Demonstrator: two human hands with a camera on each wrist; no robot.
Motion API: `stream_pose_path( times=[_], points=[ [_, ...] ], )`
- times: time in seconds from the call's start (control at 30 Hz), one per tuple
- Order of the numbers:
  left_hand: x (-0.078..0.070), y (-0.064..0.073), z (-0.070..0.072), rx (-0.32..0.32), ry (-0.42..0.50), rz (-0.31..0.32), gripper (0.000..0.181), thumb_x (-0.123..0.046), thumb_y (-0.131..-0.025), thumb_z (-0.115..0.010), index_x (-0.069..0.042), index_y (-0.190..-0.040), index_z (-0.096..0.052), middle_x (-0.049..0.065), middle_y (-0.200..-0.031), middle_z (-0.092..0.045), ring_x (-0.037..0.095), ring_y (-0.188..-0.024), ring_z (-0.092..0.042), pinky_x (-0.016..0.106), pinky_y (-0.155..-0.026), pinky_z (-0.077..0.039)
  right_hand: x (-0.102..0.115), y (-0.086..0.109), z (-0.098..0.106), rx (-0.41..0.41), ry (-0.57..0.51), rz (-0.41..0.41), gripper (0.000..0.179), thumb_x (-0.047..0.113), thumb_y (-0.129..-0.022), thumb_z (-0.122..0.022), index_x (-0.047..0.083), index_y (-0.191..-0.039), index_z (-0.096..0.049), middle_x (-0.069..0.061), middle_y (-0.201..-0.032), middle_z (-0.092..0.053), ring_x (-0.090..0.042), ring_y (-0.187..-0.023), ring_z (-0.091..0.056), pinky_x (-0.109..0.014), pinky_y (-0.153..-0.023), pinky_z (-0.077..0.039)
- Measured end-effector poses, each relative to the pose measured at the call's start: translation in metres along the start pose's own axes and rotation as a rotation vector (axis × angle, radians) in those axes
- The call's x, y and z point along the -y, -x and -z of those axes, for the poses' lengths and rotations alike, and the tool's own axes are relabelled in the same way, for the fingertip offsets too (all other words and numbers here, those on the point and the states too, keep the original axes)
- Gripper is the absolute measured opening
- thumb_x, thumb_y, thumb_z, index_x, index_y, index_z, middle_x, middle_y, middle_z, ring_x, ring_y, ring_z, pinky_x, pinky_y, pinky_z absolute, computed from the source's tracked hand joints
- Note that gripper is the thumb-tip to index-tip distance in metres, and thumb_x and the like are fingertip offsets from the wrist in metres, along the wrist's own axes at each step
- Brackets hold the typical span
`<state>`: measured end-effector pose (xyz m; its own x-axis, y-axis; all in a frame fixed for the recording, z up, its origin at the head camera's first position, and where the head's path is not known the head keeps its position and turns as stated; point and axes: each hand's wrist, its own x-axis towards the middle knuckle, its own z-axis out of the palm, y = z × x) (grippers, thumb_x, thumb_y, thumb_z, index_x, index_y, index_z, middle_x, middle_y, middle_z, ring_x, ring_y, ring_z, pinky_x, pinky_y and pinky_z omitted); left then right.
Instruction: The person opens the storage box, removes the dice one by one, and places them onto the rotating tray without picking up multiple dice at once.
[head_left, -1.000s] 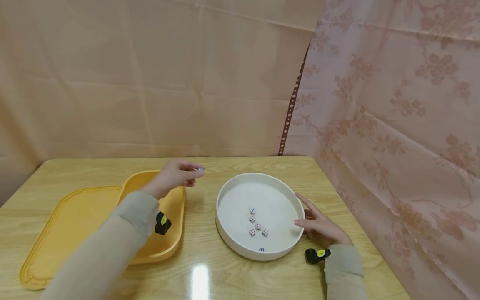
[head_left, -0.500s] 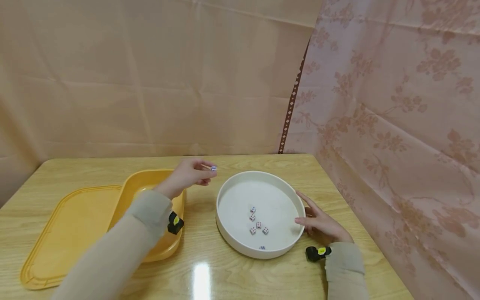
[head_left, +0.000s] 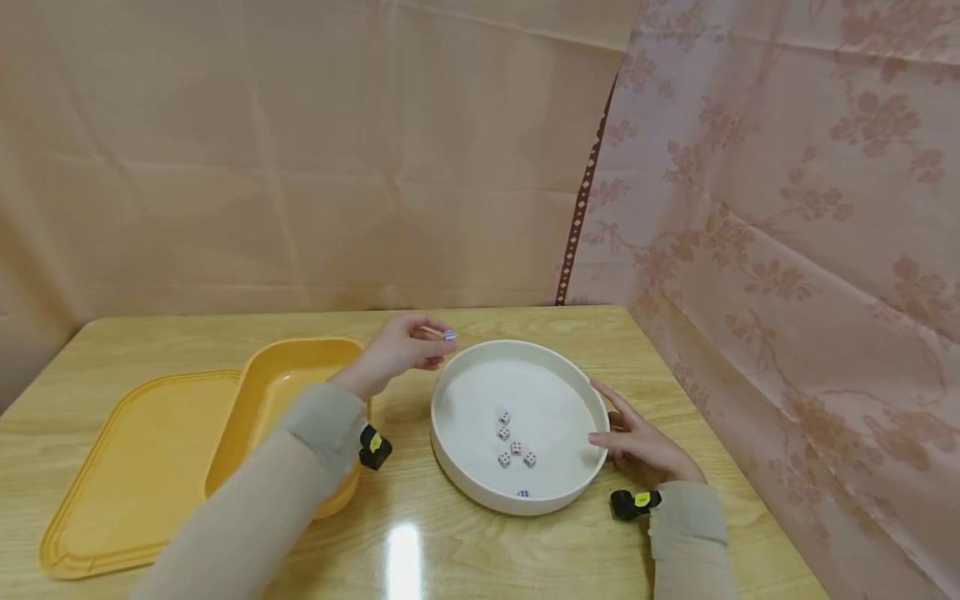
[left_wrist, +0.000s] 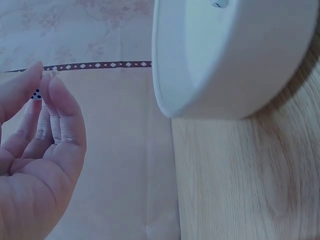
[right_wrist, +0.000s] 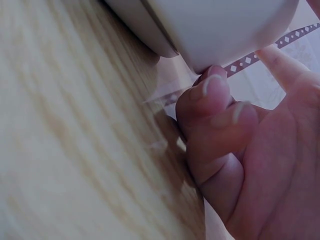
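My left hand [head_left: 401, 350] pinches a small white die [head_left: 449, 335] with blue pips between thumb and fingertips. It is at the far left rim of a round white tray [head_left: 442, 467]. In the left wrist view, dark pips show on the die [left_wrist: 36, 94] between the fingers. Several dice, one of them a red-pipped die [head_left: 517, 448], lie inside the tray, loosely grouped toward its near half. My right hand [head_left: 648, 450] holds the tray's right side, thumb over the rim. The right wrist view shows its other fingers [right_wrist: 215, 130] curled against the outer wall.
A yellow rectangular bin [head_left: 281, 392] stands on the left, partly hidden behind my left forearm. Its flat yellow lid [head_left: 142, 467] lies beside it. The wooden table [head_left: 465, 558] ends at a beige curtain behind and a floral pink cloth [head_left: 825, 292] on the right.
My left hand has moved right with the die, from over the yellow bin to the white tray's far left rim. The right hand has stayed on the tray.
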<state>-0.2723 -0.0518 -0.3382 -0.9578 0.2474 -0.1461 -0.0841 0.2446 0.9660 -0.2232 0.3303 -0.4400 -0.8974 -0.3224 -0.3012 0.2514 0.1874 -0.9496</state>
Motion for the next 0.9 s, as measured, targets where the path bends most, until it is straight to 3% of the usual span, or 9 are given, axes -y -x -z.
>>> stream_pose_path(
  times=[0.17,0.33,0.63,0.9],
  points=[
    [-0.001,-0.004,-0.005,-0.004,0.011,-0.011,0.035,-0.014,-0.092,-0.071,-0.001,-0.123,-0.06,0.014,-0.106,-0.069,0.017,-0.082,-0.064,0.03,-0.081,-0.06,-0.001,-0.001,0.001,-0.003,0.013,0.002,0.092,0.013,-0.091,-0.071,0.035,-0.159,-0.012,-0.028,-0.148,-0.032,-0.01,-0.067,-0.049,-0.02,-0.057,-0.04],
    [-0.002,-0.006,-0.01,0.002,0.032,-0.018,0.035,-0.015,-0.093,-0.07,0.0,-0.123,-0.06,0.019,-0.111,-0.067,0.019,-0.083,-0.065,0.03,-0.082,-0.059,-0.002,-0.001,0.001,-0.009,0.01,0.004,0.092,0.013,-0.091,-0.071,0.035,-0.159,-0.013,-0.028,-0.146,-0.034,-0.01,-0.067,-0.049,-0.02,-0.058,-0.041],
    [0.002,-0.012,-0.02,-0.015,0.074,0.03,0.036,-0.018,-0.094,-0.069,-0.004,-0.125,-0.059,0.019,-0.115,-0.067,0.015,-0.079,-0.061,0.023,-0.077,-0.057,-0.002,-0.002,-0.001,0.021,-0.023,0.014,0.091,0.009,-0.093,-0.067,0.036,-0.159,-0.01,-0.03,-0.153,-0.026,-0.011,-0.072,-0.053,-0.021,-0.065,-0.048],
    [0.005,-0.021,-0.029,0.001,0.136,0.061,0.038,-0.019,-0.094,-0.069,-0.005,-0.128,-0.059,0.019,-0.12,-0.066,0.018,-0.086,-0.064,0.025,-0.081,-0.058,-0.001,0.0,0.0,0.005,-0.018,0.007,0.09,0.01,-0.093,-0.068,0.036,-0.159,-0.012,-0.029,-0.149,-0.03,-0.011,-0.072,-0.053,-0.02,-0.062,-0.046]
  ],
)
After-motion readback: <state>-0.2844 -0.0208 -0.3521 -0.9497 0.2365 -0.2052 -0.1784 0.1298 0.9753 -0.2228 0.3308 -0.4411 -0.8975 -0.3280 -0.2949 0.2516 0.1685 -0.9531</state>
